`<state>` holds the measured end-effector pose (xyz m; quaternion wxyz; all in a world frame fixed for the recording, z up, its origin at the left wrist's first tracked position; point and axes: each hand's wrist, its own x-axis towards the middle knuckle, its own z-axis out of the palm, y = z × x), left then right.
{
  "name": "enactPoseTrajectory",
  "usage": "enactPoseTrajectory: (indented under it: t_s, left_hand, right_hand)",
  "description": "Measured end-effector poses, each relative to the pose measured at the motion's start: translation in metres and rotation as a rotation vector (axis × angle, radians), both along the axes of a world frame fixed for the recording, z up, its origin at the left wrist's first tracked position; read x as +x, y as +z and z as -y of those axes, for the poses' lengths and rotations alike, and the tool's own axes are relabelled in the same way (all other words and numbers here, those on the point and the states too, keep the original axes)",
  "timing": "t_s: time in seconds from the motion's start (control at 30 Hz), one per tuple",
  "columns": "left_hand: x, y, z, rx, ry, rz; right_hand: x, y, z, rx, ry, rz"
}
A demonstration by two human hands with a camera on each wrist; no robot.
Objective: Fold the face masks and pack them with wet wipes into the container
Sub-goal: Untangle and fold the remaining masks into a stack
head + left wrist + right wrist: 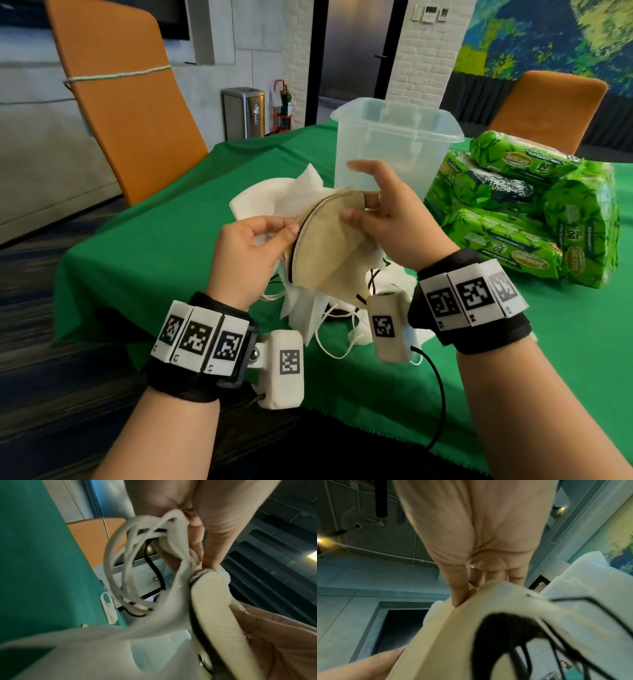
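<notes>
Fingers [286, 230] of my left hand [255, 255] and right hand [387, 219] pinch the tan mask [329, 251] mid-frame; I'd align edges, tuck loops, then crease firmly.

From my head the room is evenly bright, shadows soft under my wrists, and the chair [126, 102] far left of my grip bows with wide-angle distortion. Both wrist views are dimmer and greenish. The beige mask [453, 635] I pinch smears out of focus, its white ear loops [120, 563] blurred. Ceiling lamps [319, 540] glare beyond my fingers.
</notes>
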<state>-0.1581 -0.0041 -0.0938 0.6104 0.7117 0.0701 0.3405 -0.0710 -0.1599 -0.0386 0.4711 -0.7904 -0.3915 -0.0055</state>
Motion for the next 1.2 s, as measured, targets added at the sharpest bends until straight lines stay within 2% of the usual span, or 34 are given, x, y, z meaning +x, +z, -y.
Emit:
enactPoseTrajectory:
  t_s: [0.3,0.43,0.57,0.67,0.87,1.0,1.2]
  left_hand:
    - [0.004,-0.004,0.001,-0.093,-0.061,0.012]
    - [0.005,-0.007,-0.001,-0.102,-0.003,0.029]
    - [0.006,-0.008,-0.004,-0.119,0.037,0.043]
    - [0.006,-0.007,-0.003,-0.095,0.079,0.089]
    - [0.006,-0.006,0.002,-0.060,0.025,0.175]
    - [0.004,-0.005,0.003,-0.079,-0.055,0.176]
    - [0.002,-0.008,0.001,-0.036,-0.129,0.136]
  right_hand:
    - [0.006,-0.008,0.003,0.115,-0.167,0.040]
    - [0.012,-0.012,0.012,0.171,-0.249,0.072]
    - [0.014,-0.012,0.022,0.265,-0.084,-0.067]
    - [0.007,-0.009,0.021,0.227,0.035,-0.099]
    - [-0.002,-0.008,0.004,0.061,0.045,0.077]
    - [-0.007,-0.005,-0.003,0.061,0.095,0.079]
    - [-0.003,-0.005,-0.004,0.083,0.013,0.083]
